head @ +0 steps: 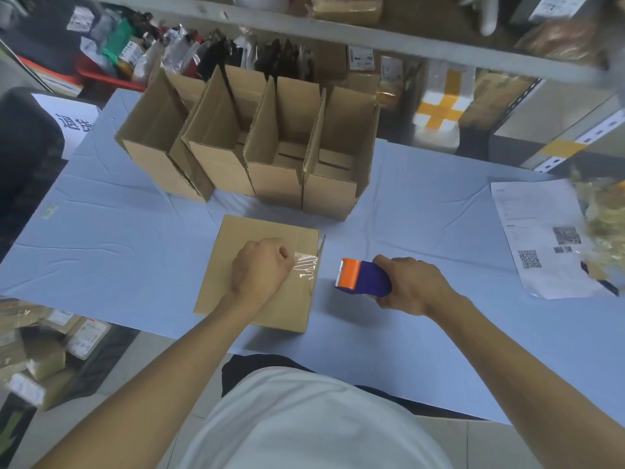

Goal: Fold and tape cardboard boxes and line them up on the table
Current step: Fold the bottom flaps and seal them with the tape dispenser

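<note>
On the box (236,275), left hand (260,269) fisted, right hand (411,287) gripping tape dispenser (363,277)

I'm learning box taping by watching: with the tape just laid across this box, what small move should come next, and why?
Probably press the loose, wrinkled tape end down over the right edge of the box. The left hand rests fisted on the strip, and the right hand holds the tape dispenser clear of the box, so the strip looks cut.

Blurred shelf goods (348,8); printed sheet (541,238) unreadable.
</note>
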